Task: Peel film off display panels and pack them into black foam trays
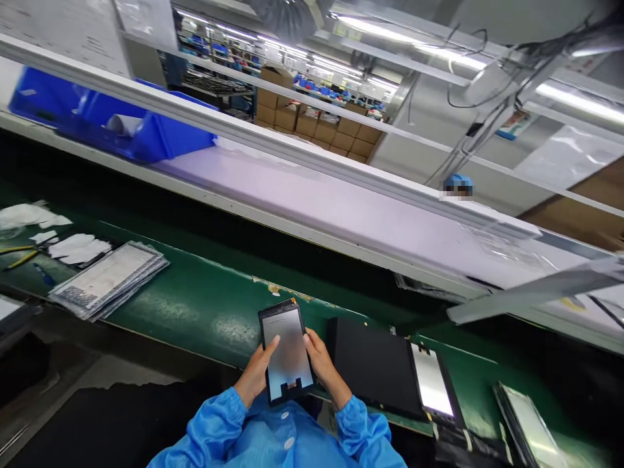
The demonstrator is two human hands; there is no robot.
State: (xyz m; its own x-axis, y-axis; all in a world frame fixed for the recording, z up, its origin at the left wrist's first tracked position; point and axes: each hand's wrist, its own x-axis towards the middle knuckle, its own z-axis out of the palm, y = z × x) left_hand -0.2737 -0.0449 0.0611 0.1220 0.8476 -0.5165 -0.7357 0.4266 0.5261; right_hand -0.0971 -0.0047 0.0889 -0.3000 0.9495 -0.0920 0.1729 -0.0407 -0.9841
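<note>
A small tablet-like screen panel (284, 351) with a black border and pale glass is held between both hands above the near edge of the green conveyor belt (205, 305). My left hand (257, 374) grips its left edge, thumb lying on the glass. On the opposite edge my right hand (323, 366) does the same. Both arms wear blue sleeves.
A black flat panel (370, 364) and another screen panel (431, 383) lie on the belt to the right, with more panels (529, 426) further right. A stack of sheets (110, 278) and white wipes (78, 248) lie at left. A blue bin (104, 120) sits on the white shelf behind.
</note>
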